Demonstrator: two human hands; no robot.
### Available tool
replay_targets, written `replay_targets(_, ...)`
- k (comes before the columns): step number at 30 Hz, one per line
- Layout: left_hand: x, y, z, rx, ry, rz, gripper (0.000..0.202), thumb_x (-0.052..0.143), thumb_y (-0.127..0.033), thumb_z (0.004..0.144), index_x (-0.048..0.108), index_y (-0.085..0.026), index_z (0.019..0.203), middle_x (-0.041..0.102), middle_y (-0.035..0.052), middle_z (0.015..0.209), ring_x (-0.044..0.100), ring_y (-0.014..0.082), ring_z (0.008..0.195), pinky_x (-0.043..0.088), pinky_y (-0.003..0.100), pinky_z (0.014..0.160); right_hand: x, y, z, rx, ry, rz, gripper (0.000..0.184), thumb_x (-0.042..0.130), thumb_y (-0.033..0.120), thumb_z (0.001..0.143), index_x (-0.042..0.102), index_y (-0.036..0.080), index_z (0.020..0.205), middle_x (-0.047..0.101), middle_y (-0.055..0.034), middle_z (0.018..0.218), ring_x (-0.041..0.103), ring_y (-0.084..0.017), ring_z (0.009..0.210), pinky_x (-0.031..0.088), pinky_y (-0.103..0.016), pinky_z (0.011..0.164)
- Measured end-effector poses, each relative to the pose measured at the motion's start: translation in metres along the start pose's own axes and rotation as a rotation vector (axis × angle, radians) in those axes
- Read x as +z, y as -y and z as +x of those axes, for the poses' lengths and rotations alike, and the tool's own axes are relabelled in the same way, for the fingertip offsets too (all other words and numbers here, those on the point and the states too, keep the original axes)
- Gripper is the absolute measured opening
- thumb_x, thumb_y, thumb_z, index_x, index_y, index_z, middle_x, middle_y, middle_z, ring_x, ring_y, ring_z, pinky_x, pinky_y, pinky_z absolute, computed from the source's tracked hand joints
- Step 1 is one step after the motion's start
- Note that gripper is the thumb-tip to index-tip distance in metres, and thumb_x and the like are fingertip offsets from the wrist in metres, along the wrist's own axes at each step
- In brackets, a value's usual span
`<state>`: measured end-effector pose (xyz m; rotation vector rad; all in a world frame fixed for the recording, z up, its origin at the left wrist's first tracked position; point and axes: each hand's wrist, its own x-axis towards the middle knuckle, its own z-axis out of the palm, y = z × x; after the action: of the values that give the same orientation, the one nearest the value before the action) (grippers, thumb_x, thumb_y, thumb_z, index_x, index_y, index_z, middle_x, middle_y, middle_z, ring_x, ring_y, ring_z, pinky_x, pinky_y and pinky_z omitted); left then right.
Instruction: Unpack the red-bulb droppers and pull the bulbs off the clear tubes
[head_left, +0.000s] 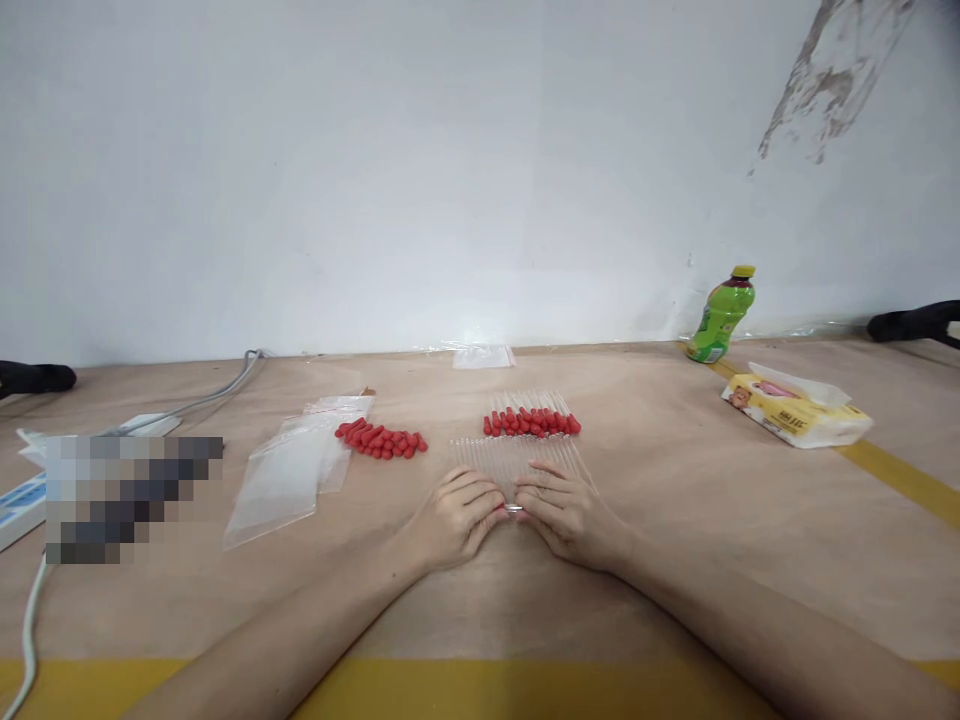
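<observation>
Low in the middle, my left hand [466, 510] and my right hand [571, 517] meet fingertip to fingertip, both closed. Between them runs a short stretch of a clear glass dropper tube [513, 508], pinched in my right fingers. A trace of red shows at my left fingertips, apparently a rubber bulb mostly hidden by them. Just beyond the hands lies a row of clear glass tubes [480, 452]. Behind it, red rubber bulbs [532, 421] sit on the near ends of another row of tubes. Loose red bulbs [382, 440] are heaped to the left.
Clear plastic bags [285, 475] lie left of the loose bulbs, another bag [484, 357] by the wall. A power strip [22, 505] and cable [217, 388] are at far left. On the right stand a green bottle [724, 318] and a tissue pack [795, 410].
</observation>
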<state>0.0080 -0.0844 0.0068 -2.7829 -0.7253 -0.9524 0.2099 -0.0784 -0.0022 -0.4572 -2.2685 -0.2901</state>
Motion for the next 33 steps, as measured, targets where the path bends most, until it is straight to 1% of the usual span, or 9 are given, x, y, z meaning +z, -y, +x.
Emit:
replay_targets(13, -0.003, -0.002, -0.003, -0.002, 0.055, 0.001, 0.013, 0.045, -0.019, 0.085, 0.057, -0.016, 0.089, 0.065, 0.0056, 0.084, 0.058, 0.016, 0.085, 0.043, 0.033, 0.081, -0.013, -0.003, -0.008, -0.126, 0.021, -0.102, 0.016, 0.048, 0.011, 0.083, 0.057, 0.014, 0.096, 0.067, -0.0048, 0.09, 0.056, -0.015, 0.102, 0.039, -0.039, 0.098)
replay_targets(17, -0.007, 0.001, -0.009, 0.012, 0.002, 0.047, 0.014, 0.045, -0.02, 0.086, 0.058, -0.017, 0.089, 0.066, 0.0051, 0.083, 0.058, 0.0161, 0.085, 0.044, 0.032, 0.079, -0.021, -0.013, -0.012, -0.125, 0.012, -0.059, 0.018, 0.045, 0.012, 0.084, 0.059, 0.015, 0.096, 0.067, -0.0051, 0.092, 0.055, -0.016, 0.103, 0.04, -0.038, 0.095)
replay_targets(19, -0.016, 0.011, -0.014, -0.061, -0.074, 0.11, 0.013, 0.047, -0.02, 0.085, 0.06, -0.018, 0.087, 0.066, 0.0042, 0.083, 0.058, 0.0162, 0.083, 0.044, 0.032, 0.078, -0.029, -0.027, -0.016, -0.011, -0.041, -0.06, 0.018, 0.046, 0.016, 0.084, 0.062, 0.016, 0.09, 0.067, -0.0062, 0.089, 0.057, -0.017, 0.097, 0.042, -0.036, 0.088)
replay_targets(20, -0.023, 0.018, -0.017, -0.133, -0.12, 0.149, 0.013, 0.048, -0.021, 0.084, 0.061, -0.018, 0.085, 0.065, 0.004, 0.083, 0.058, 0.0161, 0.082, 0.044, 0.031, 0.076, -0.034, -0.036, -0.018, 0.106, -0.049, -0.079, 0.018, 0.046, 0.019, 0.084, 0.064, 0.016, 0.087, 0.067, -0.0066, 0.085, 0.058, -0.018, 0.091, 0.044, -0.034, 0.082)
replay_targets(22, -0.04, 0.035, -0.02, -0.33, -0.196, 0.209, 0.017, 0.048, -0.026, 0.085, 0.063, -0.019, 0.083, 0.063, 0.004, 0.084, 0.057, 0.0155, 0.078, 0.045, 0.029, 0.072, -0.046, -0.054, -0.022, 0.46, -0.04, -0.181, 0.024, 0.047, 0.03, 0.083, 0.067, 0.018, 0.078, 0.063, -0.0053, 0.069, 0.057, -0.016, 0.069, 0.043, -0.029, 0.067)
replay_targets(25, -0.067, 0.065, -0.026, -0.638, -0.283, 0.254, 0.025, 0.041, -0.029, 0.086, 0.064, -0.018, 0.086, 0.056, 0.0045, 0.079, 0.055, 0.0151, 0.074, 0.046, 0.028, 0.069, -0.058, -0.072, -0.025, 0.841, 0.199, -0.126, 0.034, 0.043, 0.039, 0.082, 0.066, 0.017, 0.069, 0.058, -0.0035, 0.057, 0.051, -0.013, 0.055, 0.035, -0.023, 0.051)
replay_targets(27, -0.082, 0.084, -0.033, -0.749, -0.318, 0.313, 0.028, 0.04, -0.027, 0.083, 0.063, -0.015, 0.095, 0.054, 0.0059, 0.08, 0.054, 0.0172, 0.077, 0.046, 0.029, 0.07, -0.06, -0.076, -0.026, 0.948, 0.306, -0.055, 0.038, 0.042, 0.042, 0.081, 0.065, 0.017, 0.065, 0.056, -0.0026, 0.053, 0.049, -0.013, 0.052, 0.031, -0.022, 0.048)
replay_targets(30, -0.099, 0.11, -0.048, -0.894, -0.309, 0.342, 0.031, 0.041, -0.026, 0.079, 0.06, -0.013, 0.101, 0.055, 0.0063, 0.08, 0.055, 0.0181, 0.075, 0.046, 0.03, 0.07, -0.053, -0.074, -0.028, 1.016, 0.343, -0.026, 0.037, 0.041, 0.039, 0.08, 0.064, 0.016, 0.064, 0.054, -0.0013, 0.049, 0.048, -0.013, 0.048, 0.03, -0.022, 0.046)
replay_targets(33, -0.107, 0.129, -0.061, -1.021, -0.344, 0.281, 0.033, 0.044, -0.03, 0.077, 0.055, -0.014, 0.103, 0.059, 0.0057, 0.085, 0.055, 0.0149, 0.067, 0.046, 0.027, 0.063, -0.041, -0.07, -0.031, 1.043, 0.323, -0.034, 0.029, 0.042, 0.027, 0.076, 0.066, 0.014, 0.085, 0.057, -0.0019, 0.054, 0.05, -0.013, 0.05, 0.032, -0.022, 0.048)
